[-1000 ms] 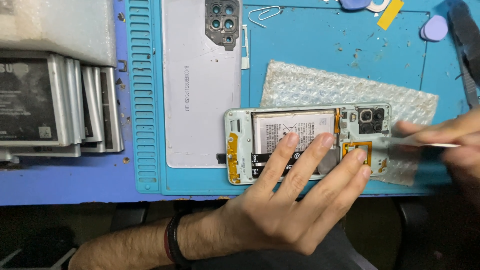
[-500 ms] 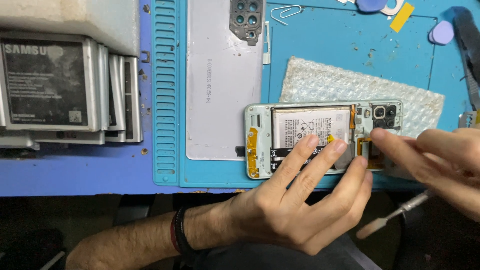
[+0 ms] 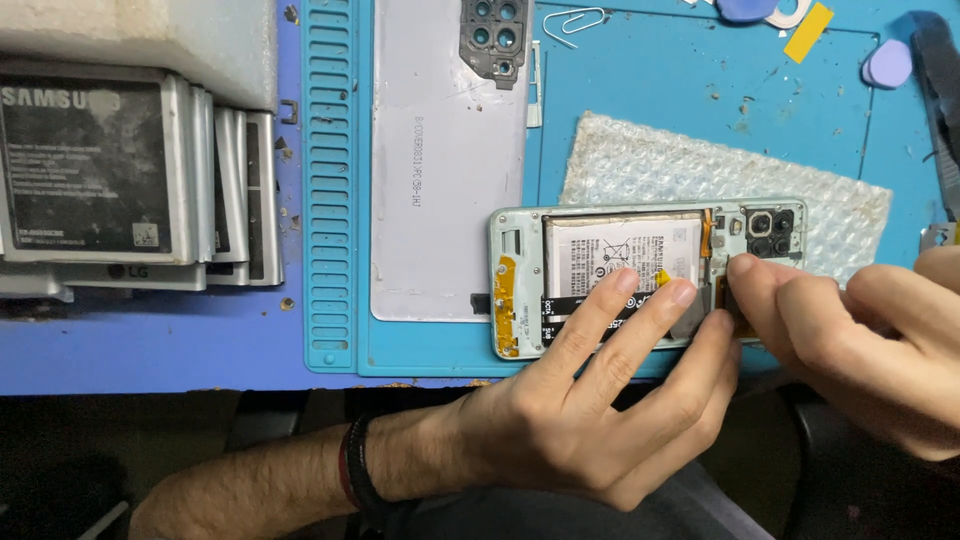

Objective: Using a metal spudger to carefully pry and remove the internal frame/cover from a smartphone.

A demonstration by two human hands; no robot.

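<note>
**Opened phone pinned flat under both hands on the blue mat**

An opened phone [image 3: 650, 275], its back removed and its battery [image 3: 610, 250] exposed, is laid on a sheet of bubble wrap [image 3: 700, 165] spread over a blue work mat [image 3: 640, 70] on the counter. The phone's long axis is set left to right across the view, with the camera block [image 3: 768, 232] at the right end and a yellow strip at the left end.

The left hand [image 3: 600, 400] is brought in from below, its fingers spread open and pressed flat across the lower half of the phone, over the black ribbon cable [image 3: 570, 308]; nothing is gripped by it. The right hand [image 3: 850, 340] is brought in from the right, loosely curled, its fingertips [image 3: 742, 270] set against the phone's right part just below the camera block. Whether a small part is pinched there cannot be told, since the spot is hidden by the fingers.

The phone thus lies directly above the left hand and to the left of the right hand; the right end is nearer the right hand, while the middle is held by the left.

The removed pale back cover [image 3: 440, 160] is laid upright on the mat, just left of the phone. A row of loose batteries [image 3: 120, 170] is stacked on the counter well to the left. A paper clip [image 3: 575, 20] and lilac picks [image 3: 888, 62] are left near the mat's far edge.
</note>
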